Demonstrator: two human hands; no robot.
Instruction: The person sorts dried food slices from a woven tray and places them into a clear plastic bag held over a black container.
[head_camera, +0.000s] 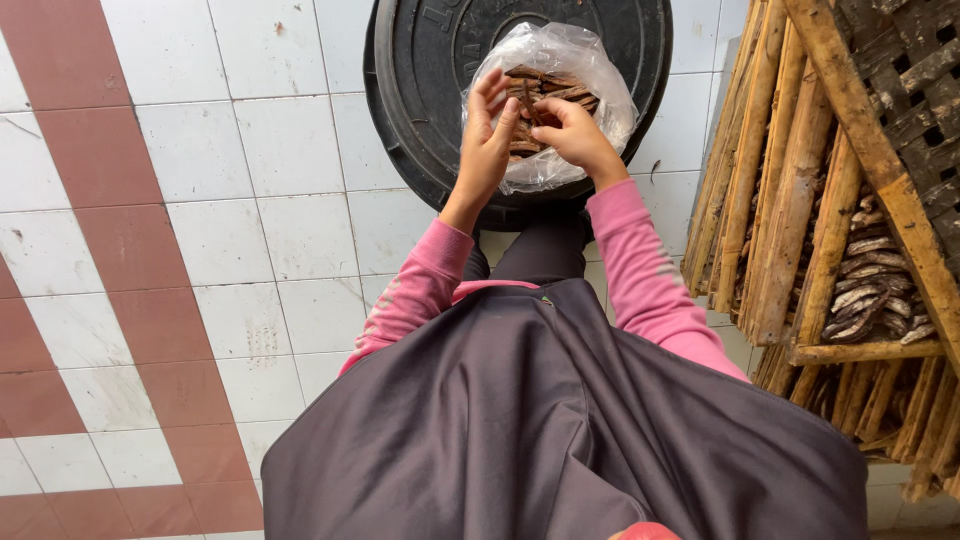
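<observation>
Nearest the camera, a dark grey garment (540, 430) fills the bottom of the view, and two pink sleeves (640, 270) run up and away from it toward the work. Both arms meet over the mouth of a clear plastic bag (560, 60). The left hand (485, 140) stands upright, fingers straight and close together, thumb tip meeting the fingertips on a thin brown stick (527, 100) that points up between the two hands. The right hand (575, 135) curls in from the other side, fingers bent and closed around the lower end of that same stick, knuckles touching the bag's crumpled edge. Inside the bag lies a pile of brown bark strips (555, 88), stacked loosely, just beyond the fingertips. The bag sits on a round black lid (420, 70) with raised rings, and that lid rests on the white tiled floor (260, 150). A broad reddish tile band (100, 180) slants across the floor on the left. Over on the right, a rack of rough wooden slats (800, 180) leans in, with curled grey-brown dried pieces (870, 280) heaped on its shelf
</observation>
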